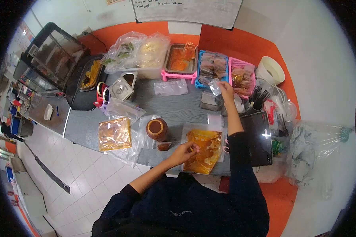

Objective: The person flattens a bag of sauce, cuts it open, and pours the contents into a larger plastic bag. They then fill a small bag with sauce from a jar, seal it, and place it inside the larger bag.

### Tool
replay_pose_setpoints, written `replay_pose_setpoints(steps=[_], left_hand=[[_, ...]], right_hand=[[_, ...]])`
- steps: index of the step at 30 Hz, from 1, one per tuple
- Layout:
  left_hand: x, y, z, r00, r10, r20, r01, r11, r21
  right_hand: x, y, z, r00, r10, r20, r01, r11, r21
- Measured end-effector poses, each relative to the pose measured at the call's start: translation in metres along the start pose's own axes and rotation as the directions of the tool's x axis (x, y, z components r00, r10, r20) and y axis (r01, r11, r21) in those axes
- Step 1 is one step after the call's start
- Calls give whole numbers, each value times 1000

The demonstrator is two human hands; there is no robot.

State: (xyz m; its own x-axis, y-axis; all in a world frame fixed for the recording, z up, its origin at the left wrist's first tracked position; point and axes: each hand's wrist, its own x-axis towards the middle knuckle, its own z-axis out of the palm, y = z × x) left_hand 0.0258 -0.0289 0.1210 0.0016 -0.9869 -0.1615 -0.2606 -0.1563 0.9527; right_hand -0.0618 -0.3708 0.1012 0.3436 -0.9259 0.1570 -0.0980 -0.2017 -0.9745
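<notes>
My right hand [227, 94] reaches out over the table and pinches a small clear plastic bag [214, 87] in front of the blue basket [212, 65] of packed sachets. Closer to my body, my left hand [184, 153] has its fingers curled together at the left edge of a flat bag of orange-brown sauce [203, 152]. Whether those fingers hold anything is hidden. Just left of that hand stand a small reddish-brown sachet [163, 146] and a brown jar [157, 129]. A second flat sauce bag [114, 134] lies further left on clear plastic.
A pink basket [241, 77] of sachets and an orange-filled tray [181, 58] line the back. A metal container [122, 87] stands left, a dark tablet-like screen [258, 138] right. Beyond the screen are a cup of black utensils [258, 96] and a white bowl [271, 70].
</notes>
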Motion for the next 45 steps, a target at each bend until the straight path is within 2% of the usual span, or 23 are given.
replay_pose_setpoints(steps=[2,3,4,6,9,12,15,19,21,23,24,26,30,31,33,35,36,38,39,40,41,42,45], left_hand=[[3,-11,3,998,-21,-67,19,999,-32],[4,-7,3,998,-21,-66,19,999,-35],[4,1,3,989,-66,-130,39,979,-199],[9,4,5,967,-113,-229,-1,895,-446],[8,26,3,954,-104,-282,-70,835,-545],[0,11,5,966,-110,-235,-24,862,-506],[-11,2,12,974,-132,-183,29,877,-480],[-25,-15,21,986,-130,-108,53,846,-531],[-34,-16,26,968,-238,77,202,557,-806],[-43,-14,34,961,-273,54,207,573,-793],[-47,-13,37,953,-302,27,210,593,-778],[-52,-11,43,954,-298,-26,182,648,-739],[-58,-18,43,954,-289,-74,181,758,-627],[-59,-16,41,955,-290,-71,183,757,-627],[-63,-11,38,937,-298,-183,186,868,-461],[-63,-21,40,955,-222,-194,102,866,-490],[-63,-27,42,966,-148,-212,17,855,-518],[-63,-35,49,972,-136,-193,8,834,-551],[-64,-29,50,976,-126,-180,-3,812,-583],[-65,-24,49,977,-124,-173,0,812,-584],[-66,-18,46,977,-191,-95,114,843,-526],[-68,-8,44,964,-264,-25,224,861,-457],[-67,0,46,959,-277,54,260,795,-548]], right_hand=[[-7,-3,-6,994,18,106,-45,966,256],[-25,-21,-9,968,82,237,-179,886,427],[-54,-51,-10,919,121,375,-328,763,558],[-112,-83,-4,819,314,480,-553,655,515],[-181,-67,3,785,348,513,-597,646,476],[-224,-52,-3,754,321,573,-639,558,530],[-251,-44,-9,741,397,541,-663,562,495],[-279,-47,-10,680,505,532,-734,476,485],[-290,-50,-10,641,524,560,-767,422,484],[-300,-52,-8,641,529,557,-766,386,514],[-306,-50,-5,637,529,561,-769,383,512],[-320,-44,0,694,614,376,-717,542,439],[-335,-43,2,707,574,413,-707,553,441],[-338,-40,2,734,573,364,-678,595,432],[-341,-36,4,761,571,309,-647,635,421],[-344,-34,8,968,246,56,-251,961,113],[-347,-40,10,967,248,50,-252,961,113],[-352,-59,13,960,152,234,-191,969,154],[-355,-60,13,961,156,226,-193,969,153],[-357,-61,12,925,208,318,-283,935,215],[-358,-61,12,878,246,411,-374,888,266],[-359,-60,9,879,248,408,-374,888,266],[-361,-51,1,886,391,250,-453,845,284]])
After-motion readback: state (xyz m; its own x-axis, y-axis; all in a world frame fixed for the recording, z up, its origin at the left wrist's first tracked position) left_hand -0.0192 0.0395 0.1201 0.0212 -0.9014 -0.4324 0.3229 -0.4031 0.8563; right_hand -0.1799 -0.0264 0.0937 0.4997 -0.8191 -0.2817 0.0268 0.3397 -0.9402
